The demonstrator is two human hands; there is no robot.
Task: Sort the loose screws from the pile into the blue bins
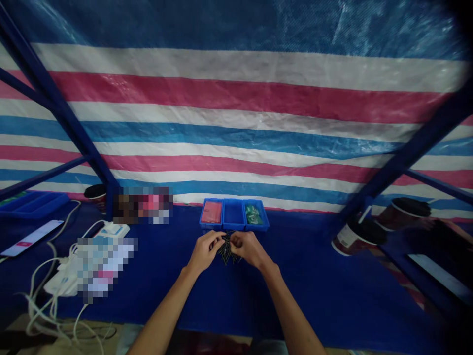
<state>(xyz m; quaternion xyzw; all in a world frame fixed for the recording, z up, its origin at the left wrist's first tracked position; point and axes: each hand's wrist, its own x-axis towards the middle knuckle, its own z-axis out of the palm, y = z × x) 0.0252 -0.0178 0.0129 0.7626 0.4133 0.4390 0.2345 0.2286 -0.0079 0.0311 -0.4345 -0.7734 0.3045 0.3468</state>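
My left hand (205, 251) and my right hand (250, 248) meet over a small pile of thin dark pins (228, 251) on the blue table cover (314, 281). Both hands have their fingers curled in a pinch at the pile; what each pinches is too small to name. Just beyond the hands stand three small blue bins in a row: the left bin (211, 213) holds pink-red pieces, the middle bin (234, 214) looks blue inside, the right bin (255, 215) holds green pieces.
White cables and a charger (59, 281) lie at the left, beside a phone (31, 237) and a blue tray (33, 203). Lidded paper cups (354, 234) stand at the right. Blue metal frame bars (406, 153) slant on both sides. A striped tarp hangs behind.
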